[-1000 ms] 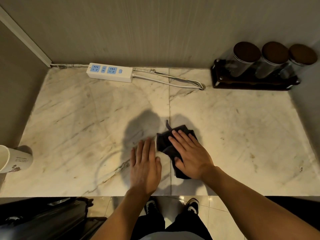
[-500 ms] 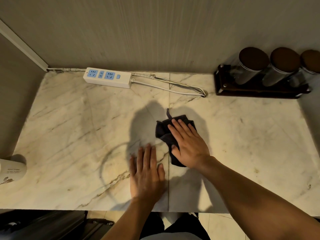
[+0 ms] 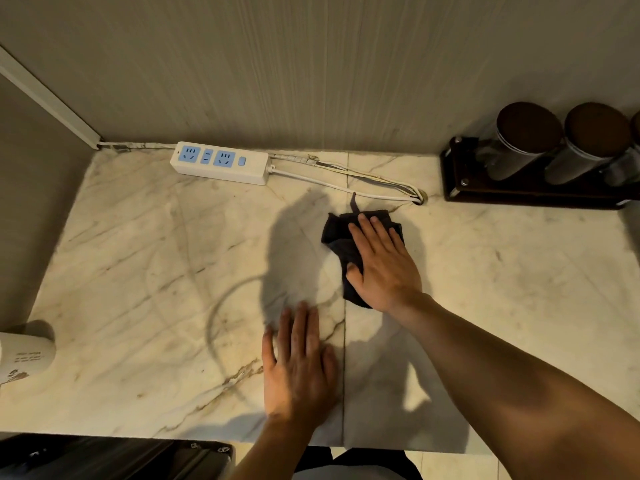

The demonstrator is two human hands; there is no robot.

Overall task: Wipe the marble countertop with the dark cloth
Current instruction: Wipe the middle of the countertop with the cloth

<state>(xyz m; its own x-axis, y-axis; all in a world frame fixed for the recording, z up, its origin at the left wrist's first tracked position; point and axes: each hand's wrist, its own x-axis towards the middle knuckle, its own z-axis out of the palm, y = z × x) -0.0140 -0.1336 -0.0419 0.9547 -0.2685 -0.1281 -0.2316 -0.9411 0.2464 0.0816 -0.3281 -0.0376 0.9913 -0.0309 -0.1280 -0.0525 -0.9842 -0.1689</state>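
A crumpled dark cloth (image 3: 337,233) lies on the veined marble countertop (image 3: 145,265), a little right of centre and towards the back wall. My right hand (image 3: 382,261) presses flat on the cloth with fingers spread, covering most of it. My left hand (image 3: 299,362) rests palm down on the bare marble near the front edge, left of a seam in the stone, holding nothing.
A white power strip (image 3: 221,162) with blue sockets lies by the back wall, its cables (image 3: 363,183) running right to a hole. A dark tray (image 3: 519,192) with metal canisters (image 3: 523,140) stands back right. A white paper cup (image 3: 24,355) sits at the left edge.
My right hand has pushed the cloth away from me, towards the back wall and the cables. My left hand has stayed flat near the front edge.
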